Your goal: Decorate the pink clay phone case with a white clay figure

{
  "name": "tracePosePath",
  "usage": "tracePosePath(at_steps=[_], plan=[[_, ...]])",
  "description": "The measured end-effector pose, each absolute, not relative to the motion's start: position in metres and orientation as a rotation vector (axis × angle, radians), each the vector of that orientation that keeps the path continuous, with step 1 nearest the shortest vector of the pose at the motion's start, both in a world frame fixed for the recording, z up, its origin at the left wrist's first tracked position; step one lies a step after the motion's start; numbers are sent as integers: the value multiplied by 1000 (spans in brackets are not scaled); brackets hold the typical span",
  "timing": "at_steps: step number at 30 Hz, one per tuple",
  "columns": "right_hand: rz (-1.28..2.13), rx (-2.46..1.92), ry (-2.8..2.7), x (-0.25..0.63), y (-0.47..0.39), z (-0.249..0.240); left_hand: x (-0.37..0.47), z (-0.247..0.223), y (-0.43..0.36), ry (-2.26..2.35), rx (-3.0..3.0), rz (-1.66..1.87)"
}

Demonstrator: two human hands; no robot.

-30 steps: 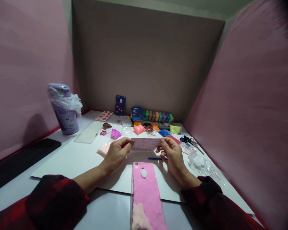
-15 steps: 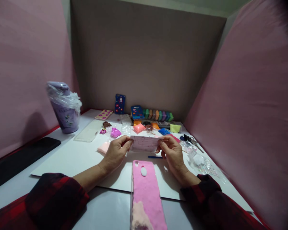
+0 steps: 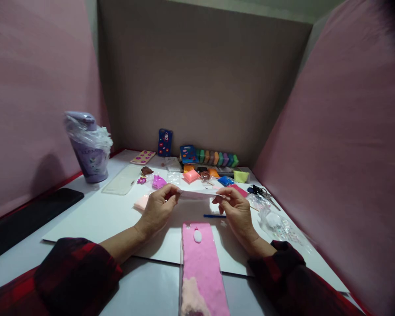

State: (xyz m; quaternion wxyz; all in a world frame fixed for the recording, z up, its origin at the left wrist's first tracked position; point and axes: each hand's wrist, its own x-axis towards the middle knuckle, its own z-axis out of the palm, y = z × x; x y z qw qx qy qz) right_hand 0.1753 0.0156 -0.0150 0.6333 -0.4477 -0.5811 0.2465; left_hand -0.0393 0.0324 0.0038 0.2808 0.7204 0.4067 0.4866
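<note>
My left hand [image 3: 158,208] and my right hand [image 3: 236,212] each pinch one end of a small pale pink card [image 3: 197,194], held almost flat and edge-on above the white board [image 3: 98,217]. Just below the card lies a phone case covered in pink clay [image 3: 200,267] with a small white oval on it. A thin blue tool [image 3: 213,216] rests on the board beside my right hand. A pale pink clay packet [image 3: 141,203] sits just left of my left hand.
Several coloured clay packets [image 3: 191,176] and a row of clay blocks [image 3: 217,158] stand at the back. A purple cup wrapped in plastic [image 3: 87,147] is at the left, with a clear case [image 3: 122,181] and a black pad [image 3: 26,221]. Scissors [image 3: 261,193] and plastic bags [image 3: 276,224] lie right.
The card was facing me a second ago; both hands have tilted it down so it now lies nearly flat, edge-on. Hands stay in the same place.
</note>
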Motion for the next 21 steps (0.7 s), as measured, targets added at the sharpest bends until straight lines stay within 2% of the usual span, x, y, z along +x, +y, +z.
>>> tracePosePath(at_steps=[10, 21], plan=[[219, -1192, -1742, 178, 5, -15, -42, 0, 31, 1425, 2159, 1071], [27, -1220, -1804, 179, 4, -13, -43, 2, 19, 1452, 2429, 764]])
